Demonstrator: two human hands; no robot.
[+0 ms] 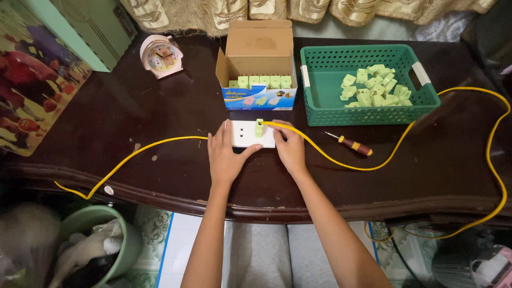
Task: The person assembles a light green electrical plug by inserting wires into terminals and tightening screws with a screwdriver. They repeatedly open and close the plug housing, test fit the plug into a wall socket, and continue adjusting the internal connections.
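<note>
A white socket strip (246, 133) lies on the dark wooden table (160, 170), with a light green plug piece (259, 127) standing in it. My left hand (226, 154) rests on the strip's left end and holds it down. My right hand (289, 146) grips the strip's right end, fingers by the green piece. A yellow cable (341, 162) runs from the strip to both sides across the table.
A green plastic basket (320, 96) with several green plug pieces stands at the back right. An open cardboard box (260, 74) holds a row of the same pieces. A small screwdriver (352, 144), a pink alarm clock (160, 56) and a green bucket (101, 234) below the table edge.
</note>
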